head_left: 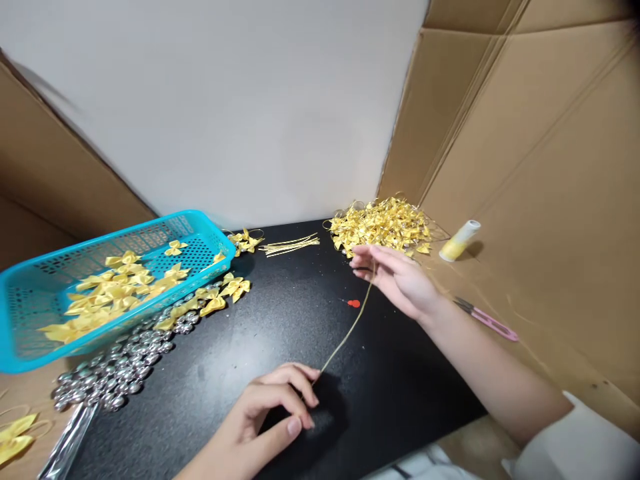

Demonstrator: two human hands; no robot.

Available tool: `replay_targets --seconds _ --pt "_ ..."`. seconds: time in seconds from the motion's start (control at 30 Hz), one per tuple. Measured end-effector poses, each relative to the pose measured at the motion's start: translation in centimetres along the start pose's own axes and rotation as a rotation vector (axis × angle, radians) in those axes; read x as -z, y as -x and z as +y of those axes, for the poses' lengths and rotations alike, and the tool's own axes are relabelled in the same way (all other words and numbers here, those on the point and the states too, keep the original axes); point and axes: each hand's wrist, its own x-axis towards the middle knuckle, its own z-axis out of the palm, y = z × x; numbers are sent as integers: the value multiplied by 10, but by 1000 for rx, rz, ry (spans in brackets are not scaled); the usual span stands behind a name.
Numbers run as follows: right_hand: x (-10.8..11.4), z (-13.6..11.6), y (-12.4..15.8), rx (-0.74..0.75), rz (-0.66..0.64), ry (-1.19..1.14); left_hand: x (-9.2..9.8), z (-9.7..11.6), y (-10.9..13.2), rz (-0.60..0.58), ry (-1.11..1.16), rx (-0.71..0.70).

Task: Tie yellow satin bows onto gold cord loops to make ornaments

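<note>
A thin gold cord [347,337] stretches in a slight curve between my two hands above the black board [240,333]. My left hand [275,407], low in the middle, has curled fingers with the cord's lower end running in among them. Further up and to the right, my right hand [397,277] has the cord's upper end between thumb and fingers. Beside the cord lies a small red piece with a fine wire [354,303], resembling a needle threader. Several cut gold cords [290,247] lie at the back of the board.
At left a blue plastic basket [223,243] holds yellow ribbon bows [115,287]. Silver beads [125,367] lie along its front. A heap of finished yellow bows [380,227] is at the back right. A thread spool [460,241] and pink-handled scissors [487,321] are at right, near cardboard walls.
</note>
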Motion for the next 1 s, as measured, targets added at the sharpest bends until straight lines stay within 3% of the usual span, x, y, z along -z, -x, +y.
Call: replay_targets --seconds 0.2,0.33,0.5,0.6,0.67,0.8,1.0 --pt "7 -34 -16 18 -19 77 34 -12 4 -26 -184 5" --pt "-4 -44 -18 39 -110 161 52 16 -24 271 -311 -44" --pt "-26 -41 -21 40 -241 158 24 66 -101 258 -94 -250" --pt "-33 -39 -23 -16 -248 93 4 77 -138 247 178 -379" --pt "-32 -39 -25 -70 -257 46 -3 76 -149 249 324 -414" --pt "-24 -39 -27 -86 -285 -65 -6 68 -147 199 536 -368" --pt "-16 -44 -31 -123 -292 -179 -8 48 -120 125 564 -175"
